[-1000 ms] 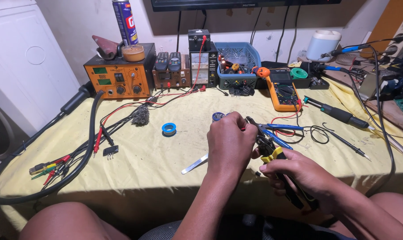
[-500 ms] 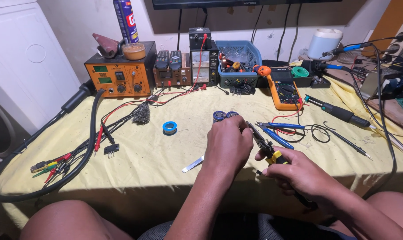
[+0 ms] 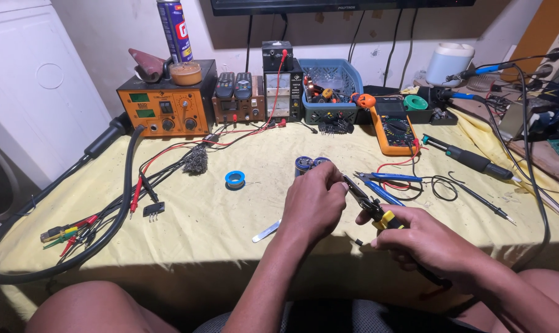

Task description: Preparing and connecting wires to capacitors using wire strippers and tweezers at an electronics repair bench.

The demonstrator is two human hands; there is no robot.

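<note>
Holding a small dark cylindrical part [image 3: 308,164] up over the table [image 3: 242,228], my left hand [image 3: 313,203] is curled shut around it, fingers pinching its lower end so that only the top shows above the knuckles. My right hand [image 3: 424,243] is closed around the yellow-and-black handles of a pair of pliers [image 3: 369,206], whose dark nose points up and left and meets the left hand's fingertips just below the part; I cannot tell whether the tips actually bite on anything.

Just beyond the pliers lie blue-handled cutters [image 3: 384,182] on the yellow cloth, and a black screwdriver [image 3: 464,159] lies further to the right. An orange multimeter [image 3: 393,126] sits near the back, beside a blue basket [image 3: 332,77] of small parts. A blue roll of tape [image 3: 235,179] lies left of my hands, well apart, and metal tweezers [image 3: 266,232] rest near my left wrist. At the back left stands an orange soldering station [image 3: 168,105].
</note>
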